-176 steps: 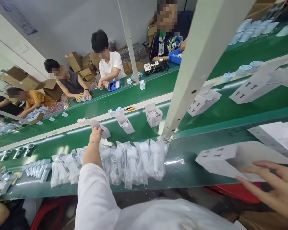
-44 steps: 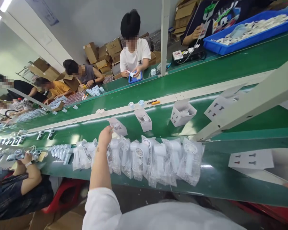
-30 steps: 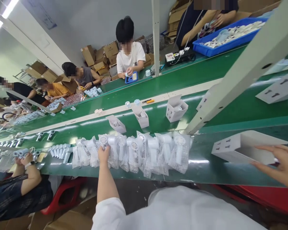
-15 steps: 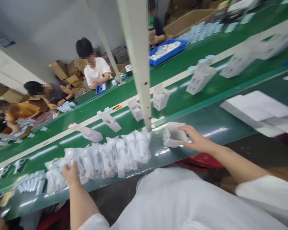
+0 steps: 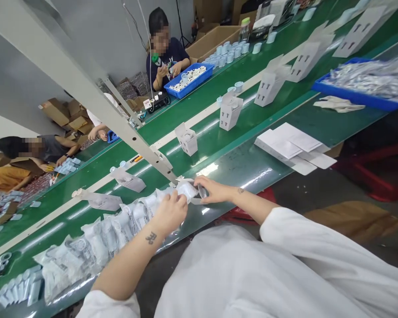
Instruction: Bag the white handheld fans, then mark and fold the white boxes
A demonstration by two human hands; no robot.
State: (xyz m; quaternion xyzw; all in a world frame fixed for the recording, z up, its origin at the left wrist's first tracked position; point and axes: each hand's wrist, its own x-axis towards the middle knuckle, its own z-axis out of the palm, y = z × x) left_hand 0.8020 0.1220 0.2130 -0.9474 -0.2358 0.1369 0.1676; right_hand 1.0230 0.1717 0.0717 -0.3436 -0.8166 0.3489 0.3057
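My left hand (image 5: 171, 212) is closed on a white item in a clear bag (image 5: 187, 190) at the right end of a row of bagged white items (image 5: 96, 243) lying along the near green bench. My right hand (image 5: 215, 191) meets it from the right, fingers pinched on a small white box (image 5: 196, 200), which is mostly hidden between the two hands. Both hands are at the foot of a slanted white post (image 5: 86, 92).
Open white boxes (image 5: 186, 139) (image 5: 230, 112) (image 5: 267, 86) stand on the green belt (image 5: 219, 145). A stack of flat white cartons (image 5: 285, 145) lies to the right, and a blue tray (image 5: 361, 95) of bagged items beyond it. People work across the belt; one has a blue tray (image 5: 189, 79).
My left hand has picked a bagged item from the row and brought it right. My right hand drew the small box left to meet it. My view swung to the right.
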